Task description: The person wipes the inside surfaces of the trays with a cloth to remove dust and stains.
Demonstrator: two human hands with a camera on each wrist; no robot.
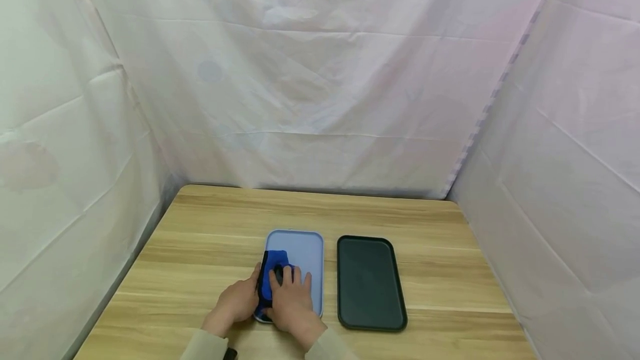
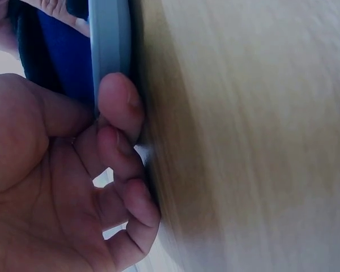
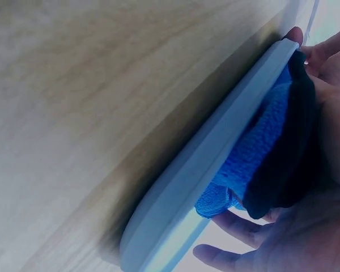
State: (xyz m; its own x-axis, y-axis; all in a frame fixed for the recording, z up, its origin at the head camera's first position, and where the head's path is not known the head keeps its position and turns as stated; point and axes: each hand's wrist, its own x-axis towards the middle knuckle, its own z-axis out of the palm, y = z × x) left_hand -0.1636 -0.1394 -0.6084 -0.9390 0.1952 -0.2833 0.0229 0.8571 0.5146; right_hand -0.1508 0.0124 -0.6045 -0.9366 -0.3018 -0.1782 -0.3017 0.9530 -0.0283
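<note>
Now right fingers [image 1: 297, 276] apart on blue cloth [image 1: 270, 279], left fingers [image 2: 122, 105] curled round pale-blue tray [image 1: 306, 246] edge.

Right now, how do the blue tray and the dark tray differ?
Color: the blue tray is pale; the dark tray is blackish green.
Load: the blue tray carries a blue-and-black cloth; none lies on the dark tray.
Contact: the left hand grips the blue tray's edge; neither hand touches the dark tray.
Shared: rounded corners, raised rims.
</note>
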